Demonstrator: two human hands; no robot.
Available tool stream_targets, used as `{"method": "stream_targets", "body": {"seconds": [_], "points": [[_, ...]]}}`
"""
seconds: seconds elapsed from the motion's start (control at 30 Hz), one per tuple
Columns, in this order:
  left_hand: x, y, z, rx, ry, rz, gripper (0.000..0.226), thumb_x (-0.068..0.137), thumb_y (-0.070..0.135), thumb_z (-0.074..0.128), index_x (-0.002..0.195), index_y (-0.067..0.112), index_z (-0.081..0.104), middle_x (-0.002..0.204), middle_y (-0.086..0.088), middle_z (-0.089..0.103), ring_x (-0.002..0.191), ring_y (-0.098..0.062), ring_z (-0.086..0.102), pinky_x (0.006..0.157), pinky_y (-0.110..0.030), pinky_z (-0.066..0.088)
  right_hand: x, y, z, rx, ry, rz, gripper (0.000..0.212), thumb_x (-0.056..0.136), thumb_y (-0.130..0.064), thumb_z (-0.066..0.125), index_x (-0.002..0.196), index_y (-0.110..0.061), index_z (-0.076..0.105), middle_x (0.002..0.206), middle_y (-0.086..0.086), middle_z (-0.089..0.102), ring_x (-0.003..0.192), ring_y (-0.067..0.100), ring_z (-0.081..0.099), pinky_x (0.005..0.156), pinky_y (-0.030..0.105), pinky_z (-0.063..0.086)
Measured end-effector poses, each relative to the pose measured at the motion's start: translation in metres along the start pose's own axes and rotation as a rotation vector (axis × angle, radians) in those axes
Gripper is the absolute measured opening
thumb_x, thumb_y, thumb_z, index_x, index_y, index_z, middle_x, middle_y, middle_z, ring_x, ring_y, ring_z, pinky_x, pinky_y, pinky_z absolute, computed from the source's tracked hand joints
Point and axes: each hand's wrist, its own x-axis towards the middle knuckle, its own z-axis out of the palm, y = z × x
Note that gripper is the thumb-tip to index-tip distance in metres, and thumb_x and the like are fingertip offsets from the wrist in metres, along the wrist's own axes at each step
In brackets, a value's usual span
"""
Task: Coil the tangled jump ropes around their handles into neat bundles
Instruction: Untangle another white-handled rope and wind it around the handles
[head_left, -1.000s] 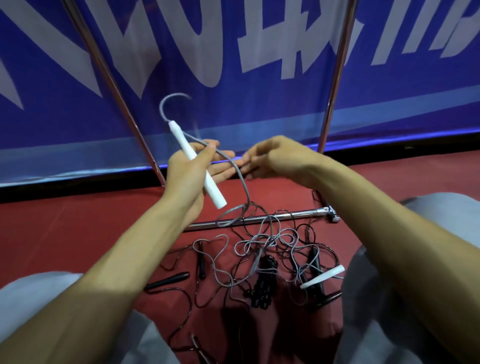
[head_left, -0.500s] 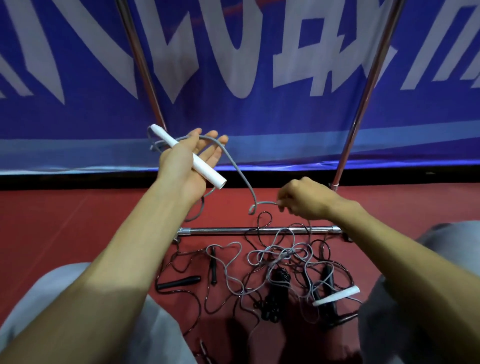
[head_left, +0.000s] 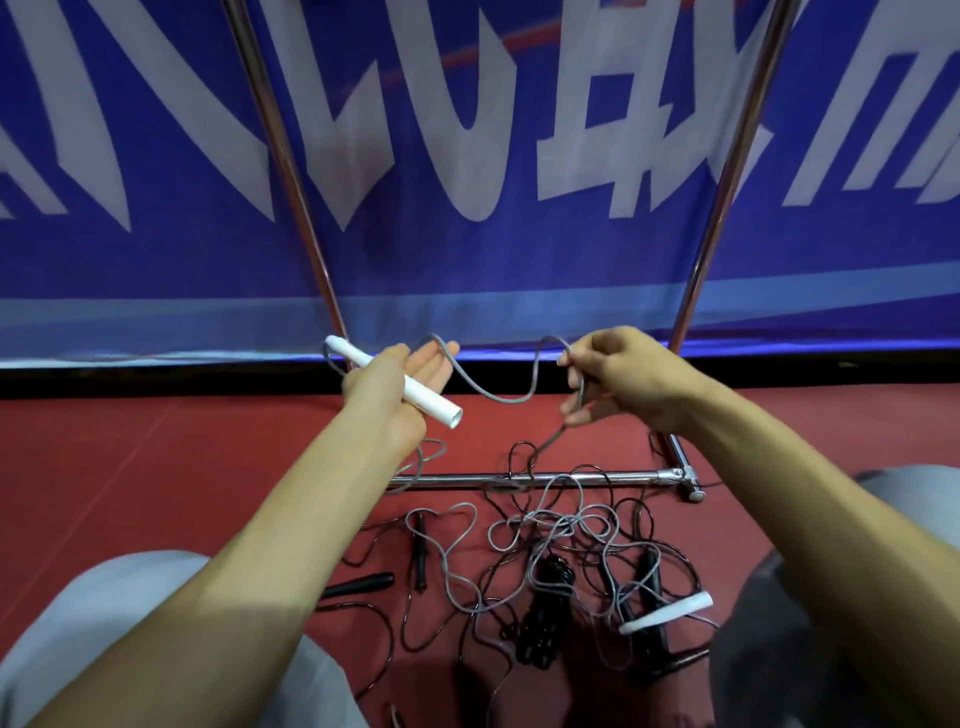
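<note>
My left hand (head_left: 395, 389) holds a white jump-rope handle (head_left: 434, 400) across its palm, thumb over it, fingers stretched out. A grey rope (head_left: 498, 397) leaves the handle's far end, loops over my fingers and sags across to my right hand (head_left: 618, 379), which pinches it. From there the grey rope drops into a tangle of grey and black ropes (head_left: 561, 540) on the red floor. The second white handle (head_left: 667, 613) lies at the tangle's right. Black handles (head_left: 358, 584) and a black coiled bundle (head_left: 545, 613) lie among the ropes.
A chrome frame's bottom bar (head_left: 597, 477) lies across the floor behind the tangle, with two slanted poles (head_left: 291, 182) rising in front of a blue banner (head_left: 467, 156). My knees in grey trousers (head_left: 104, 634) flank the ropes.
My right hand rose from near the floor bar to the height of my left hand, lifting the grey rope. My left hand kept the white handle and stayed about level.
</note>
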Motion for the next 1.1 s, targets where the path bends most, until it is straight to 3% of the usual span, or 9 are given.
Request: {"method": "stream_targets", "body": {"seconds": [0.13, 0.3, 0.4, 0.5, 0.6, 0.7, 0.83, 1.0, 1.1], "points": [[-0.007, -0.027, 0.007, 0.318, -0.106, -0.053, 0.019, 0.101, 0.002, 0.041, 0.117, -0.002, 0.050, 0.115, -0.025, 0.062, 0.096, -0.034, 0.065, 0.075, -0.042, 0.053, -0.007, -0.017, -0.010, 0.298, 0.058, -0.008, 0.021, 0.102, -0.006, 0.037, 0.088, -0.002, 0.052, 0.069, 0.008, 0.046, 0.050, 0.016, 0.066, 0.051, 0.026, 0.057], [-0.023, -0.053, 0.012, 0.808, -0.359, -0.061, 0.022, 0.096, 0.001, 0.049, 0.104, 0.012, 0.066, 0.106, -0.009, 0.070, 0.099, -0.021, 0.066, 0.097, -0.041, 0.048, -0.009, -0.031, -0.015, 0.743, 0.129, 0.010, 0.019, 0.100, -0.001, 0.039, 0.085, 0.002, 0.051, 0.072, 0.009, 0.046, 0.043, 0.013, 0.063, 0.050, 0.024, 0.057], [-0.030, -0.059, 0.013, 0.910, -0.550, -0.100, 0.024, 0.097, 0.003, 0.048, 0.112, 0.012, 0.066, 0.111, -0.008, 0.073, 0.107, -0.017, 0.068, 0.097, -0.032, 0.049, -0.009, -0.035, -0.021, 0.935, 0.159, 0.006, 0.020, 0.100, -0.001, 0.039, 0.084, 0.002, 0.051, 0.076, 0.010, 0.046, 0.045, 0.016, 0.063, 0.047, 0.024, 0.055], [-0.035, -0.064, 0.014, 0.851, -0.598, -0.064, 0.015, 0.100, 0.009, 0.049, 0.107, 0.006, 0.061, 0.104, -0.018, 0.072, 0.098, -0.026, 0.071, 0.087, -0.033, 0.057, -0.007, -0.034, -0.028, 0.986, 0.210, -0.025, 0.020, 0.100, -0.002, 0.040, 0.084, 0.003, 0.052, 0.078, 0.012, 0.048, 0.054, 0.019, 0.064, 0.049, 0.027, 0.057], [-0.036, -0.061, 0.013, 0.784, -0.538, 0.026, 0.010, 0.097, 0.011, 0.053, 0.099, 0.001, 0.056, 0.090, -0.022, 0.071, 0.087, -0.033, 0.073, 0.074, -0.037, 0.061, -0.003, -0.030, -0.030, 0.865, 0.267, -0.096, 0.017, 0.098, 0.002, 0.042, 0.084, 0.003, 0.051, 0.080, 0.015, 0.047, 0.043, 0.014, 0.063, 0.062, 0.033, 0.060], [-0.035, -0.054, 0.012, 0.715, -0.489, 0.091, 0.010, 0.098, 0.010, 0.052, 0.098, 0.001, 0.054, 0.086, -0.021, 0.071, 0.084, -0.034, 0.073, 0.072, -0.036, 0.061, 0.004, -0.026, -0.029, 0.735, 0.284, -0.155, 0.013, 0.095, 0.008, 0.045, 0.084, 0.003, 0.050, 0.077, 0.013, 0.046, 0.047, 0.014, 0.062, 0.074, 0.037, 0.060], [-0.034, -0.044, 0.018, 0.522, -0.440, 0.147, 0.007, 0.099, 0.008, 0.049, 0.095, 0.003, 0.051, 0.081, -0.020, 0.071, 0.081, -0.034, 0.073, 0.068, -0.033, 0.061, 0.009, -0.017, -0.017, 0.406, 0.243, -0.124, 0.012, 0.092, 0.009, 0.046, 0.089, 0.000, 0.053, 0.084, 0.016, 0.055, 0.066, 0.025, 0.063, 0.068, 0.028, 0.059], [-0.029, -0.024, 0.024, 0.235, -0.356, 0.154, 0.006, 0.100, 0.004, 0.046, 0.094, 0.004, 0.047, 0.076, -0.016, 0.072, 0.080, -0.031, 0.074, 0.067, -0.031, 0.060, 0.009, -0.001, 0.005, -0.186, -0.103, -0.097, 0.032, 0.084, 0.018, 0.043, 0.087, -0.008, 0.061, 0.085, 0.008, 0.064, 0.076, 0.018, 0.060, 0.077, 0.030, 0.050], [-0.027, -0.010, 0.024, 0.092, -0.326, 0.159, 0.011, 0.101, 0.004, 0.044, 0.091, 0.003, 0.049, 0.076, -0.015, 0.071, 0.081, -0.030, 0.074, 0.073, -0.033, 0.061, 0.005, 0.009, 0.011, -0.433, -0.308, -0.079, 0.031, 0.082, 0.013, 0.050, 0.093, -0.011, 0.065, 0.092, 0.006, 0.065, 0.086, 0.014, 0.057, 0.079, 0.030, 0.043]]}}
